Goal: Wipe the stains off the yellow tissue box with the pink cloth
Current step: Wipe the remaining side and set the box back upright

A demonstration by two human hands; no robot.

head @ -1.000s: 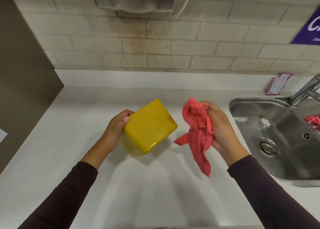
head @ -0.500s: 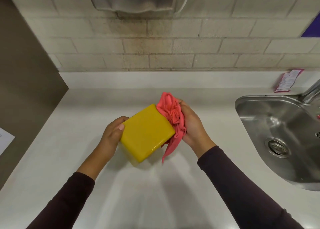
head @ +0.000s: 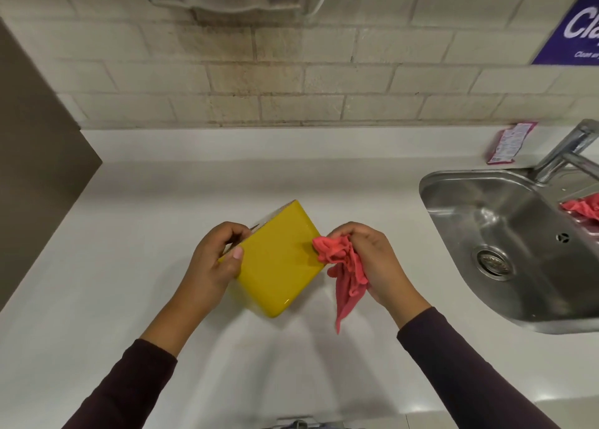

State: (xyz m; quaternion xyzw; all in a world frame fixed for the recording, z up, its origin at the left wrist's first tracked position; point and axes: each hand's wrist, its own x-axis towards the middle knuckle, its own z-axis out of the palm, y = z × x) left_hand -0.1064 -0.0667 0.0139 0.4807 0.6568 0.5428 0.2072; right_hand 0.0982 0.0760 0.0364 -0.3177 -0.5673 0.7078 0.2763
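Observation:
A glossy yellow tissue box [head: 278,260] is held tilted above the white counter [head: 129,234], one corner pointing toward me. My left hand [head: 217,263] grips its left edge, thumb on the top face. My right hand [head: 372,260] is closed on a bunched pink cloth [head: 343,266], whose upper wad presses against the box's right edge while a tail hangs down. The box's underside and far faces are hidden.
A steel sink [head: 505,234] with a drain and a tap [head: 567,150] lies to the right, another pink cloth [head: 583,206] on its rim. A small pink packet [head: 509,142] leans on the backsplash. A brown panel [head: 35,156] borders the left.
The cloth went from apart on the right, to the box's upper right side, then down to its right edge. My left hand has turned the box, with its thumb now on the top face.

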